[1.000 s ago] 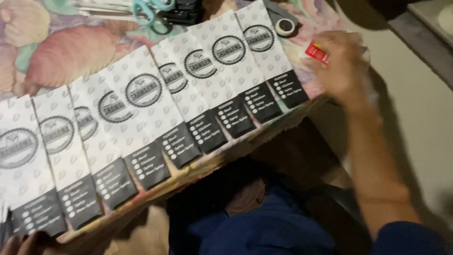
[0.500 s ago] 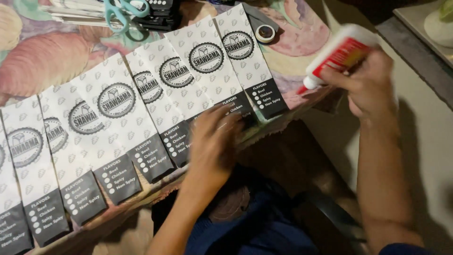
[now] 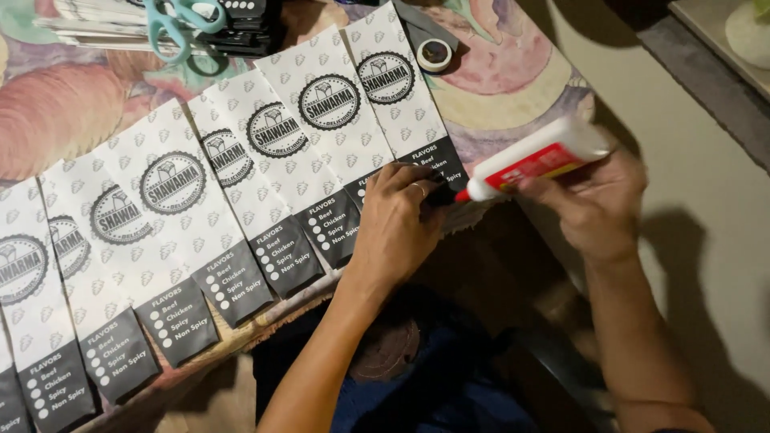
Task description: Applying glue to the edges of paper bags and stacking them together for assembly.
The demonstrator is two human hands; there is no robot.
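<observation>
My right hand (image 3: 597,204) is wrapped around a glue bottle (image 3: 536,160), white with a red label, tilted so its red tip points down and toward my left hand. What is left inside the bottle I cannot tell, since its wall is opaque. The tip sits just beside the dark bottom flap of the last sleeve (image 3: 401,104), the one nearest that hand.

My left hand (image 3: 397,224) lies palm down with the fingers (image 3: 417,180) curled narrow, pressing on the dark lower end of that same sleeve; it holds nothing, only pins the paper flat. A ring shows on one finger.

Away from my left hand, a row of flat paper sleeves (image 3: 172,200) fans out along the edge of the tabletop (image 3: 513,88), each overlapping the next. They are white with a small repeated pattern, a round dark badge in the middle and a dark panel with a dotted list at the bottom. All lie flat, so nothing shows inside them.

Beyond my left hand, near the top of the last sleeve, a small roll of tape (image 3: 434,54) lies on the patterned cloth. Farther off, teal-handled scissors (image 3: 178,22) rest on a stack of dark items.
</observation>
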